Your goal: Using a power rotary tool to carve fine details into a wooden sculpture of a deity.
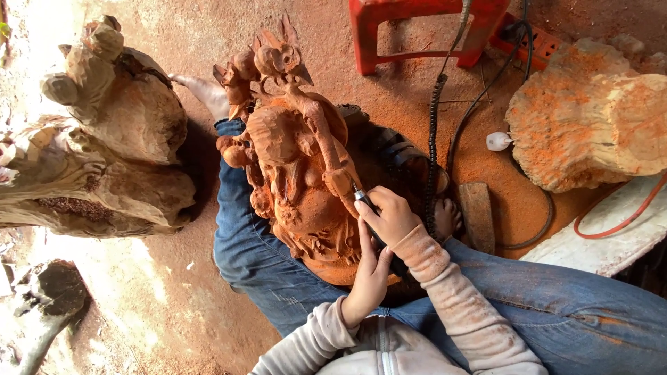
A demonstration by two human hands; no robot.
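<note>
A reddish wooden carving (295, 149) of a figure lies across my lap, between my jeans-clad legs. My right hand (390, 217) grips a slim rotary tool handpiece (366, 203) like a pen, its tip touching the carving's right side. My left hand (368, 278) rests under the right one, fingers pressed against the carving's lower edge and the tool. A black ribbed flexible shaft (433, 132) runs from the tool up toward the top of the view.
A big gnarled root stump (111, 139) stands at left. A rough wood slab (590, 118) lies at right, a red plastic stool (417, 28) at top. Cables, a red hose (625, 215) and a white board cross the sawdust floor. My bare feet show.
</note>
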